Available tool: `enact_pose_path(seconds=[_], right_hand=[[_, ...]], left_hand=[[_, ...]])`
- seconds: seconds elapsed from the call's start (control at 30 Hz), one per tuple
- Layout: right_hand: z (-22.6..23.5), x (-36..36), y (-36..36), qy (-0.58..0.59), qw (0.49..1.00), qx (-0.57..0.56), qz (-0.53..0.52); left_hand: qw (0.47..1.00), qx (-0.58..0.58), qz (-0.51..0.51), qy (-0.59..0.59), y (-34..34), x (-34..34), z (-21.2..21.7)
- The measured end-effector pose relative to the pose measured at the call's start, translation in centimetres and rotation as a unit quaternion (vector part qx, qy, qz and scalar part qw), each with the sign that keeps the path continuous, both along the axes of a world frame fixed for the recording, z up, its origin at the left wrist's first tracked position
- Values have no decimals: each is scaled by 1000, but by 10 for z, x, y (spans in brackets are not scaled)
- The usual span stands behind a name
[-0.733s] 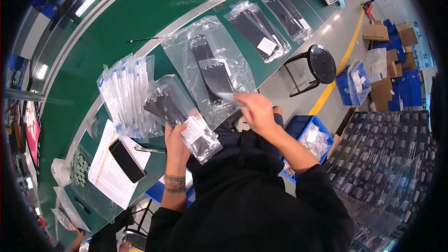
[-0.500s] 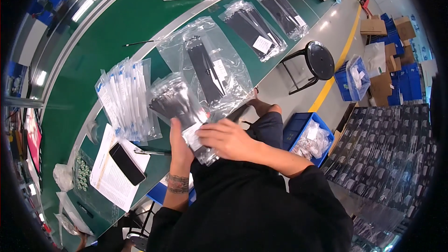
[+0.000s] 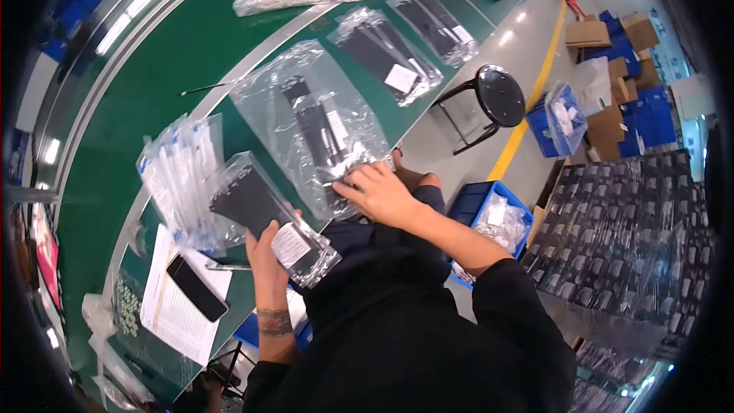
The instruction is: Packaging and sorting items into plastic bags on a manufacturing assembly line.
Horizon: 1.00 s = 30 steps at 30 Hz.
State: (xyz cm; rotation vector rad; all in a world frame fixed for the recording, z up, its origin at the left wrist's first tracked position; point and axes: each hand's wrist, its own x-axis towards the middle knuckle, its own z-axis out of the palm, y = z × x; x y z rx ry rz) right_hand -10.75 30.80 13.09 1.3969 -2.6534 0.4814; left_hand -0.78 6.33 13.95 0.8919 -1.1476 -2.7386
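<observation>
My left hand [image 3: 267, 256] is closed around a clear bag of black cable ties [image 3: 248, 199], fanned at the top, with a white label [image 3: 290, 243] on its lower part. Over at the lower end of a larger clear plastic bag [image 3: 260, 99], my right hand [image 3: 378, 195] has its curled fingers at the film; the thumb is mostly hidden. That larger bag lies flat on the green table and has a labelled bundle of black cable ties [image 3: 315, 134] inside. Left of the held bag lies a row of clear bags with blue marks [image 3: 180, 183].
Two more cable tie bags [image 3: 386, 57] [image 3: 434, 23] lie farther along the table. A phone [image 3: 196, 288] rests on printed paper [image 3: 164, 313], near a pen [image 3: 228, 267]. A black stool [image 3: 500, 97] and a blue bin [image 3: 468, 210] stand right of the table.
My right hand has left the held bag and moved to the lower end of the larger bag. The held bag now tilts with its label in plain sight. The whole view has shifted slightly.
</observation>
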Motion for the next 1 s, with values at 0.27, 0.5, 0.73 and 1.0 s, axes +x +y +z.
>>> enact_pose_path(seconds=[0.27, 0.5, 0.73, 1.0], right_hand=[[-1, -2, 11, -91, 965, -230, -90], [48, 18, -16, -74, 935, -342, -50], [28, 59, -45, -166, 938, -238, 189], [35, 9, -39, -309, 918, -245, -47]], left_hand=[[1000, -7, -9, 7, 2, -4, 4], [999, 39, 7, 12, 13, -8, 7], [997, -68, -14, -18, 14, -9, -2], [999, -27, 35, -1, 4, -7, 15]])
